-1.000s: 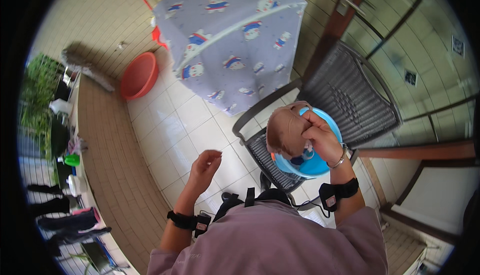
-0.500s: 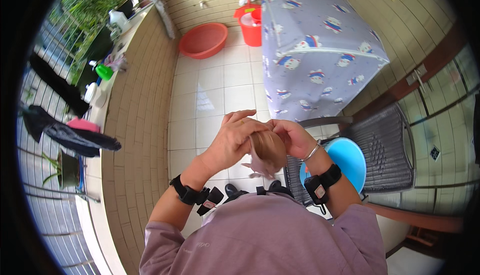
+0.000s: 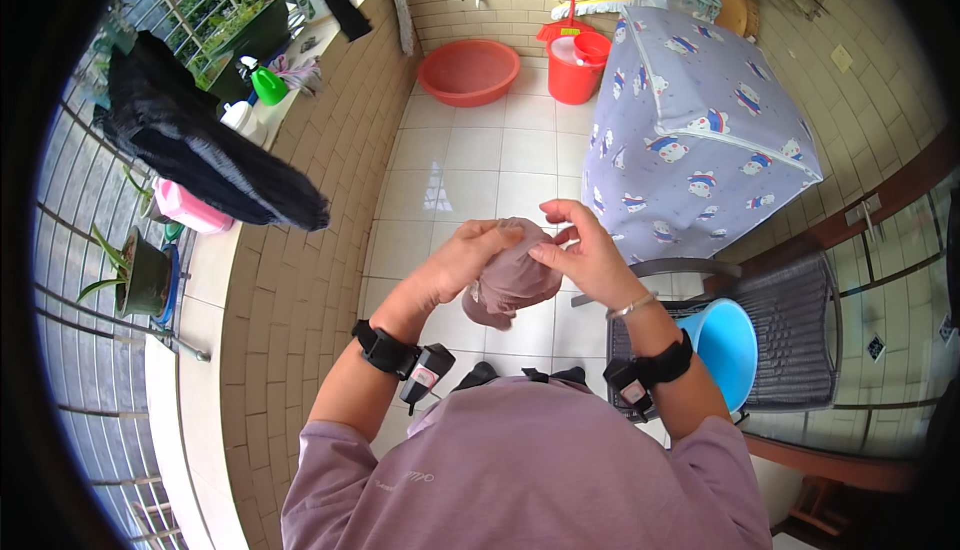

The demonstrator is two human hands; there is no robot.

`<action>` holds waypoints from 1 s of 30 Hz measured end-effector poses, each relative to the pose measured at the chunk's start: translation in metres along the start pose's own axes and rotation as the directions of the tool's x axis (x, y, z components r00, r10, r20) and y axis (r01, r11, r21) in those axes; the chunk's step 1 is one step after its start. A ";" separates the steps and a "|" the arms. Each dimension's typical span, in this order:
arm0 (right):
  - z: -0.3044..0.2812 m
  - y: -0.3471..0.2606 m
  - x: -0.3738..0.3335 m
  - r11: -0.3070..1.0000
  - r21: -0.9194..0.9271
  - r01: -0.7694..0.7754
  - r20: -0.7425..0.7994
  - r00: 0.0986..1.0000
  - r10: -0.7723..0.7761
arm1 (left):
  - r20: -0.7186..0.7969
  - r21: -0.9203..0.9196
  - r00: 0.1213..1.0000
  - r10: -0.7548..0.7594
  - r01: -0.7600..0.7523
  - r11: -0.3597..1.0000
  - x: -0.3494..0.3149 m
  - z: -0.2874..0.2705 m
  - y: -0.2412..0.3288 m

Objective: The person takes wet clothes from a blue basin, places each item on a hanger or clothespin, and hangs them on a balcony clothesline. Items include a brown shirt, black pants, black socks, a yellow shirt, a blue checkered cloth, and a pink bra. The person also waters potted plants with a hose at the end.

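A small dusty-pink cloth garment, bunched into a rounded shape, hangs in front of my chest; its exact kind is hidden by the folds. My left hand is closed on its left and upper edge, with the thumb lying over the fabric. On the opposite side, my right hand pinches the fabric's right edge, its upper fingers bent and raised off the cloth. Both wrists wear black straps with small devices.
At right, a grey woven chair bears a blue bucket. Beyond it stands a covered box-shaped thing. A red basin and red bucket sit at the back. Dark clothing hangs left over the ledge.
The garment has gone from a hollow, opened shape to a bunched one with its outside showing. My right hand has drawn slightly away to the right. The whole view has shifted.
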State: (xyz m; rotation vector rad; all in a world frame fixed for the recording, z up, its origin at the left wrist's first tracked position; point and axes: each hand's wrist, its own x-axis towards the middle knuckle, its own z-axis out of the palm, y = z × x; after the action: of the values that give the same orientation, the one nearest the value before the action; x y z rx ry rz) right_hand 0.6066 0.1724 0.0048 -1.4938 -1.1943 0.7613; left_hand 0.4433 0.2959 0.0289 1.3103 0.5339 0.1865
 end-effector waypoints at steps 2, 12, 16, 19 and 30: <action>0.013 0.000 0.013 0.990 -0.132 0.054 -0.088 0.994 -0.066 | 0.108 -0.254 0.994 0.031 -0.003 0.967 -0.013 -0.016 0.006; 0.066 -0.032 0.019 0.821 0.341 -0.458 0.302 0.880 0.365 | -0.069 -0.616 0.991 0.111 -0.130 0.777 -0.064 -0.059 -0.003; 0.090 -0.033 0.031 0.604 0.745 -0.284 0.176 0.956 0.233 | -0.119 -0.516 0.981 0.155 -0.194 0.834 -0.067 -0.071 -0.010; 0.098 -0.038 0.041 0.633 0.761 -0.143 0.162 0.986 0.029 | -0.227 -0.525 0.955 0.193 -0.286 0.801 -0.063 -0.080 -0.011; 0.073 -0.029 0.092 0.514 0.790 -0.335 0.278 0.942 0.187 | -0.344 -0.775 0.934 0.093 -0.338 0.534 -0.011 -0.074 0.008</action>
State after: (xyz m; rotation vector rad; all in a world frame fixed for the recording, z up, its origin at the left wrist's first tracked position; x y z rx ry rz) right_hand 0.5601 0.2824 0.0234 -0.7873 -0.5196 1.4409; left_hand 0.3997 0.3575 0.0280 0.3880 0.4086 0.7503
